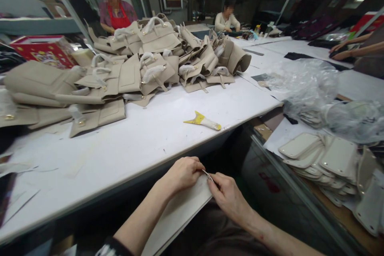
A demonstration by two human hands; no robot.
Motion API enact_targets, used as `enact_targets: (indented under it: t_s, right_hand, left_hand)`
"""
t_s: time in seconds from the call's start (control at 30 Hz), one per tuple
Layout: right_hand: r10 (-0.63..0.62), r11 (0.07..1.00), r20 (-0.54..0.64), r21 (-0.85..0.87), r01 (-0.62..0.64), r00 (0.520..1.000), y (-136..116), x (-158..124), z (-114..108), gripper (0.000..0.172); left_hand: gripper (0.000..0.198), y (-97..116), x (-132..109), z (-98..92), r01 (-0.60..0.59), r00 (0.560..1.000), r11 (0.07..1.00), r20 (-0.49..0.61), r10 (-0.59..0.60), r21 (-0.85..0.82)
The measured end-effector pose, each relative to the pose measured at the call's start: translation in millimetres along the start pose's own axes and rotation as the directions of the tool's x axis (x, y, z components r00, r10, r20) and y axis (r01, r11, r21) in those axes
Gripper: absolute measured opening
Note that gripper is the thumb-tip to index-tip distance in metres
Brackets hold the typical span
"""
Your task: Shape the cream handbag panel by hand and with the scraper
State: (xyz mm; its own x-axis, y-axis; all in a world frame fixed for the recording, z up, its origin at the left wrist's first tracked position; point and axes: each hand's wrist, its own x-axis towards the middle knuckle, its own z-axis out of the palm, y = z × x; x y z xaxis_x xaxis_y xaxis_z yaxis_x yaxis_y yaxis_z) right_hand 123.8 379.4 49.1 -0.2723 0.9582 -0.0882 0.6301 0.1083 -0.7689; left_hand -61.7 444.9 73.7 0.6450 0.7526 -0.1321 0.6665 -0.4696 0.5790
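Both of my hands meet at the far corner of a flat, off-white panel [183,212] that lies across my lap, below the table edge. My left hand [186,173] has its fingers curled over the panel's top edge. My right hand [229,194] pinches the same corner between thumb and fingers, close beside the left. The panel's edge shows more than one layer. Whether it is leather or board, I cannot tell. On the white table [144,148] ahead lies a yellow, fork-ended scraper-like tool [202,120] with a pale wrapped handle.
Beige handbag pieces [129,76] with wrapped handles are heaped along the table. At right are stacked off-white flaps [339,156] and crumpled clear plastic [306,80]. A red box [45,48] stands far left. Co-workers [115,14] sit beyond; another person's hands [342,50] are at far right.
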Motion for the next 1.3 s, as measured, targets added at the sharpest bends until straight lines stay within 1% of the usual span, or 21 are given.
enact_targets:
  t_s: [0.1, 0.2, 0.33, 0.47, 0.57, 0.63, 0.67, 0.7, 0.73, 0.77, 0.83, 0.87, 0.9, 0.93, 0.97, 1.0, 1.13, 1.2, 1.27, 1.3]
  right_hand:
    - [0.008, 1.000, 0.004, -0.026, -0.008, 1.000, -2, 0, 1, 0.030]
    - [0.006, 0.999, 0.006, -0.044, -0.006, 1.000, -3, -1, 2, 0.031]
    - [0.008, 0.998, 0.013, -0.068, -0.007, 1.000, -1, -2, 5, 0.034]
    - [0.010, 0.996, 0.017, -0.089, -0.009, 1.000, -3, -1, 6, 0.035]
    - [0.002, 0.994, 0.017, -0.106, -0.001, 1.000, -7, -1, 2, 0.036]
    - [-0.010, 0.999, 0.047, -0.051, 0.013, 0.999, -6, 0, -1, 0.038]
    - [-0.001, 1.000, 0.066, 0.013, 0.001, 0.998, -3, 0, -2, 0.041]
    - [0.034, 0.994, 0.090, 0.105, -0.043, 0.995, 1, 1, -2, 0.044]
    - [0.093, 0.969, 0.123, 0.218, -0.119, 0.988, 6, 2, -1, 0.048]
    - [0.161, 0.916, 0.164, 0.342, -0.209, 0.973, 12, 2, 1, 0.050]
    - [0.252, 0.746, 0.278, 0.555, -0.369, 0.927, 22, 5, 7, 0.051]
    - [0.262, 0.662, 0.332, 0.621, -0.420, 0.906, 26, 6, 9, 0.051]
    - [0.254, 0.604, 0.373, 0.659, -0.448, 0.892, 28, 8, 11, 0.050]
    - [0.242, 0.578, 0.400, 0.672, -0.462, 0.884, 29, 10, 12, 0.050]
    - [0.235, 0.580, 0.420, 0.663, -0.473, 0.877, 28, 12, 11, 0.051]
    - [0.232, 0.604, 0.432, 0.638, -0.478, 0.871, 26, 14, 10, 0.053]
    - [0.211, 0.764, 0.472, 0.467, -0.446, 0.856, 19, 24, -1, 0.058]
    - [0.207, 0.803, 0.521, 0.392, -0.448, 0.828, 17, 30, -7, 0.058]
    - [0.206, 0.828, 0.582, 0.325, -0.458, 0.787, 16, 37, -14, 0.059]
    - [0.210, 0.837, 0.617, 0.287, -0.465, 0.759, 15, 42, -18, 0.059]
  left_hand:
    - [0.029, -10, 5, 0.7, -0.006, 1.000, 0.990, 0.016, 0.009, -0.139]
    - [0.027, -13, 10, -0.1, -0.002, 0.999, 0.978, 0.047, 0.011, -0.208]
    - [0.030, -14, 13, 0.4, -0.004, 0.997, 0.973, 0.074, 0.021, -0.230]
    - [0.030, -16, 11, 2.8, -0.009, 0.998, 0.970, 0.056, 0.023, -0.241]
    - [0.030, -18, 8, 3.7, 0.000, 0.999, 0.965, 0.047, 0.013, -0.263]
    - [0.029, -19, 8, 3.5, 0.006, 0.999, 0.960, 0.051, 0.009, -0.281]
    - [0.028, -20, 8, 3.3, 0.008, 0.999, 0.957, 0.054, 0.008, -0.289]
    - [0.028, -20, 7, 3.1, 0.009, 0.998, 0.955, 0.056, 0.008, -0.297]
    - [0.028, -20, 7, 2.9, 0.009, 0.998, 0.953, 0.058, 0.009, -0.304]
    - [0.028, -20, 7, 2.8, 0.010, 0.998, 0.951, 0.061, 0.010, -0.310]
    - [0.028, -20, 7, 2.3, 0.013, 0.997, 0.948, 0.070, 0.010, -0.318]
    - [0.028, -19, 7, 2.1, 0.017, 0.997, 0.947, 0.075, 0.008, -0.321]
    - [0.029, -19, 7, 1.7, 0.021, 0.997, 0.946, 0.080, 0.005, -0.323]
    - [0.029, -19, 7, 1.4, 0.025, 0.996, 0.946, 0.084, 0.002, -0.323]
    - [0.029, -19, 7, 1.1, 0.030, 0.996, 0.946, 0.086, -0.003, -0.322]
    - [0.030, -18, 7, 1.1, 0.036, 0.996, 0.947, 0.090, -0.007, -0.320]
    - [0.032, -20, 6, 2.4, 0.054, 0.995, 0.954, 0.097, -0.026, -0.294]
    - [0.033, -23, 5, 2.4, 0.054, 0.995, 0.957, 0.101, -0.026, -0.285]
    - [0.035, -27, 3, 0.0, 0.050, 0.993, 0.957, 0.113, -0.018, -0.287]
    - [0.039, -30, 1, -2.3, 0.057, 0.991, 0.951, 0.131, -0.018, -0.304]
